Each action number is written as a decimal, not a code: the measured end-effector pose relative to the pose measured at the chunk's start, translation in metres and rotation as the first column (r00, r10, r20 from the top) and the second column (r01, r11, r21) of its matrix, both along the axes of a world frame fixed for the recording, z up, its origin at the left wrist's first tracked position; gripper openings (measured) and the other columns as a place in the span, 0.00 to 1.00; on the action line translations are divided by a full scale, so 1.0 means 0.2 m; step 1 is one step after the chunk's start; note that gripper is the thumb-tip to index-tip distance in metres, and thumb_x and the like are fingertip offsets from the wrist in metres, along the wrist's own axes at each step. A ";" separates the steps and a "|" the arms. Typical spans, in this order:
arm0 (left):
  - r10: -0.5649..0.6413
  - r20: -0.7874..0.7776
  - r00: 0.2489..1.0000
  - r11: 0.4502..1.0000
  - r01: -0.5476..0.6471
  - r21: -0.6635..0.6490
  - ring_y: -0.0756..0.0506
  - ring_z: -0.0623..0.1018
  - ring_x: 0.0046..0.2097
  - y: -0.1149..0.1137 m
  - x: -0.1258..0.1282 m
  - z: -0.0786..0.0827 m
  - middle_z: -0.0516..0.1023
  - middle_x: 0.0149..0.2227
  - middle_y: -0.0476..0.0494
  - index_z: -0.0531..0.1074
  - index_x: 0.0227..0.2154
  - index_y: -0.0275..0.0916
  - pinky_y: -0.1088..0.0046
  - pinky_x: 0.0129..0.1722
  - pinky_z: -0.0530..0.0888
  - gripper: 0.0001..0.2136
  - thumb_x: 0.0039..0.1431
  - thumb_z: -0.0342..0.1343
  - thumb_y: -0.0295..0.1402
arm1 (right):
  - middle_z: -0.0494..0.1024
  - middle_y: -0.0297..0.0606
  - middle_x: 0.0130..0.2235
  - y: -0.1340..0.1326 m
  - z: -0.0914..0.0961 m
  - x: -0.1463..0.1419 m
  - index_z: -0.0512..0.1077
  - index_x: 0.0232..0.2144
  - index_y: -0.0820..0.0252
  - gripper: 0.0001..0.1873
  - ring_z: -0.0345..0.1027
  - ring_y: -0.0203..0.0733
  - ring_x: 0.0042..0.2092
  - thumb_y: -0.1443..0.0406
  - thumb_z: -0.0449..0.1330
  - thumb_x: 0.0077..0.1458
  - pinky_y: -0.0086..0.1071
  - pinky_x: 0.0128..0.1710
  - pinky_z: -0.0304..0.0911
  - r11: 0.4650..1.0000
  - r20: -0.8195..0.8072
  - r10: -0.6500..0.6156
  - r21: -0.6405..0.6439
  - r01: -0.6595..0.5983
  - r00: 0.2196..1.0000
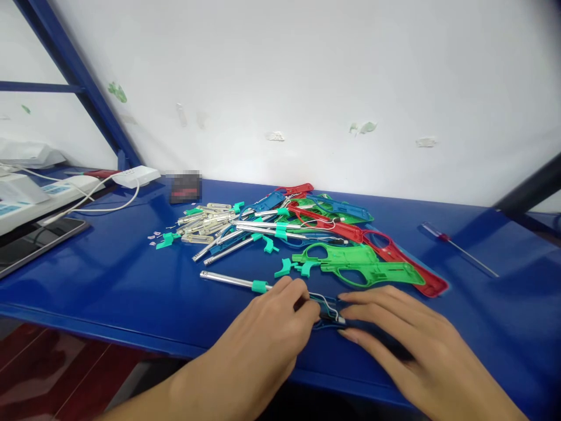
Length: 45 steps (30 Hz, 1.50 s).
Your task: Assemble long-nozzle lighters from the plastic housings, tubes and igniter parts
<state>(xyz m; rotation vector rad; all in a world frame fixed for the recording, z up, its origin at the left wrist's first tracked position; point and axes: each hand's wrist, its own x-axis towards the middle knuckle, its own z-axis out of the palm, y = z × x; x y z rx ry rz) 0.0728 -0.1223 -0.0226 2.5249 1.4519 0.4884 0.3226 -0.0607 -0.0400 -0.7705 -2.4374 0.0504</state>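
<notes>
My left hand (280, 321) is closed in a pinch over the inner works of a long-nosed lighter. Its metal tube (228, 279) with a teal collar (259, 286) sticks out to the left. A white wire (326, 304) curls out on the right of those fingers. Under both hands lies a dark blue lighter shell half (324, 324), mostly hidden. My right hand (390, 327) grips the shell's right end between thumb and fingers. Just beyond are green lighter shells (372, 272), a red shell (385, 245) and loose teal triggers (286, 268).
Clear fuel tanks (204, 219) and metal tubes (232, 251) lie heaped at the back. A screwdriver (460, 251) rests at the right. On the left are a tablet (39, 242), a power strip (56, 199) and a white charger (137, 175). The blue table's front edge (109, 333) is close.
</notes>
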 end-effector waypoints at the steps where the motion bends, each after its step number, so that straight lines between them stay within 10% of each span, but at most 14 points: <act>1: -0.008 -0.008 1.000 1.000 0.008 -0.014 0.43 0.76 0.46 -0.01 -0.01 0.01 0.74 0.49 0.42 0.71 0.47 0.40 0.63 0.49 0.81 0.15 0.63 0.51 0.16 | 0.85 0.28 0.49 0.00 0.00 0.00 0.77 0.48 0.45 0.08 0.81 0.41 0.49 0.57 0.60 0.70 0.37 0.51 0.77 1.000 0.005 0.009 0.000 -0.009 1.000; 29: 0.019 -0.103 0.994 0.995 -0.029 -0.097 0.40 0.78 0.45 -0.01 0.04 0.05 0.79 0.46 0.43 0.74 0.46 0.40 0.57 0.48 0.82 0.14 0.68 0.49 0.18 | 0.84 0.27 0.54 0.01 -0.03 0.04 0.78 0.53 0.41 0.13 0.80 0.42 0.52 0.57 0.56 0.73 0.37 0.53 0.77 1.000 0.068 0.014 0.012 -0.015 0.998; 34: -0.014 -0.021 1.000 0.998 0.016 0.068 0.41 0.78 0.43 0.00 0.02 0.07 0.80 0.43 0.43 0.76 0.47 0.37 0.60 0.46 0.81 0.12 0.72 0.49 0.21 | 0.85 0.27 0.52 0.02 -0.03 0.04 0.79 0.51 0.42 0.13 0.81 0.40 0.50 0.57 0.56 0.72 0.35 0.51 0.78 0.999 0.026 0.005 0.048 -0.006 1.000; 39: 0.185 0.038 0.982 0.925 -0.187 0.330 0.41 0.76 0.43 0.09 -0.15 0.11 0.79 0.39 0.43 0.78 0.42 0.38 0.63 0.42 0.76 0.10 0.75 0.51 0.28 | 0.85 0.26 0.50 0.03 -0.02 0.02 0.79 0.50 0.43 0.12 0.82 0.39 0.48 0.57 0.57 0.72 0.34 0.50 0.78 0.998 -0.001 0.034 0.060 -0.034 0.999; 45: 0.359 -0.204 0.911 0.920 -0.309 0.241 0.42 0.76 0.42 0.19 -0.31 0.14 0.75 0.40 0.42 0.79 0.50 0.39 0.70 0.38 0.72 0.12 0.76 0.50 0.29 | 0.85 0.28 0.51 0.03 -0.03 0.02 0.79 0.52 0.43 0.12 0.81 0.40 0.49 0.57 0.58 0.71 0.33 0.51 0.78 0.999 0.006 0.023 0.025 -0.024 1.000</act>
